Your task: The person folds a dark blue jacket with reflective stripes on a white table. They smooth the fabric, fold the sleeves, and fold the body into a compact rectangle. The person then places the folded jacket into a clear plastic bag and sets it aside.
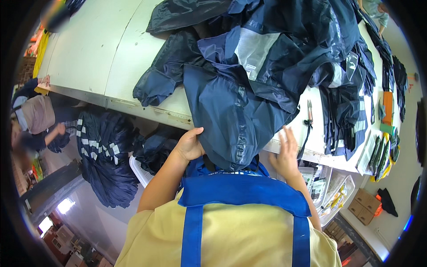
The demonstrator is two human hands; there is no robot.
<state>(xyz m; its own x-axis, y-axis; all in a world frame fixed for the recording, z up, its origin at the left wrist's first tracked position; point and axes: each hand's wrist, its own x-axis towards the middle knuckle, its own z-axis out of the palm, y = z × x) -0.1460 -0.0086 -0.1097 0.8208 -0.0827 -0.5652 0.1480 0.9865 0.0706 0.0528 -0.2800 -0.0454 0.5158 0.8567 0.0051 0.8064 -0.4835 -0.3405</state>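
Head view. The work in hand is a dark navy garment (213, 102), lying in a heap on the pale tabletop (84, 58), with one broad panel drawn over the front edge toward the wearer's blue apron (242, 191). A shiny strip (240, 133) runs down the middle of that panel; white mesh lining (255, 49) shows higher in the heap.

Left hand (189, 144): at the panel's left edge, thumb raised; the other fingers are largely hidden, so whether it is clamped on the cloth cannot be told. Right hand (286, 153): fingers extended and apart, just beside the panel's right edge, with no grip seen (contact at the fingertips is uncertain).

To the right of the panel lies a pair of snips (310, 113), near a black cord (305, 140) that hangs over the tabletop edge. Further right is a stack of dark garments (342, 115).

Assessment: the handling step appears to be spreading and squaring this panel. Good practice would be to steady the left edge, take the right edge at a matching height, and draw both outward evenly so that the strip lies straight and unpuckered. Keep cloth and fingers off the snips' points, and avoid dragging the heavy heap forward, since slick fabric is likely to slide.
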